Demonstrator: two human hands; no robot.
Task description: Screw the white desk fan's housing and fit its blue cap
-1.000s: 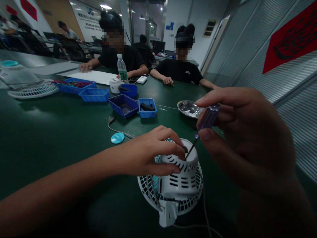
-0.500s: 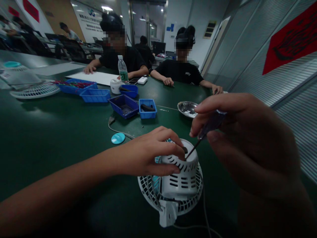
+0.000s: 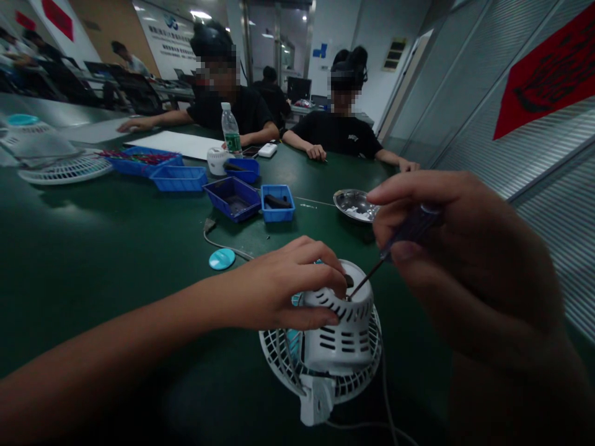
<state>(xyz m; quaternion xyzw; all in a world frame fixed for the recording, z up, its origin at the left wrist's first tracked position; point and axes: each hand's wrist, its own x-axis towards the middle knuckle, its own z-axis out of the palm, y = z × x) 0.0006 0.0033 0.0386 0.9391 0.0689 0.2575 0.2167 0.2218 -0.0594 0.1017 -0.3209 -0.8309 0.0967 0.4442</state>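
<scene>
A white electric fan (image 3: 337, 341) lies grille-down on the table, its slotted motor housing facing up. My left hand (image 3: 297, 282) curls over the left side of the housing, thumb and fingers gripping its top edge. In my right hand (image 3: 469, 266) is a screwdriver (image 3: 411, 230) with a see-through handle, held between thumb and fingers. Its shaft slants down to the left, and the tip meets the housing top close to my left fingertips. What sits under the tip is too small to make out. A turquoise round cap (image 3: 222, 259) lies left of the fan.
Beyond the fan stand a blue bin with dark parts (image 3: 277, 203), a dark blue bin (image 3: 233, 198) and a metal bowl (image 3: 356, 205) holding white pieces. A power cord (image 3: 237, 251) runs over the table. Another fan (image 3: 46, 148) lies far left. Two people sit opposite.
My right hand and the screwdriver handle have shifted slightly right, tilting the shaft lower, while the tip stays at the housing. A person opposite has stretched an arm out to the left.
</scene>
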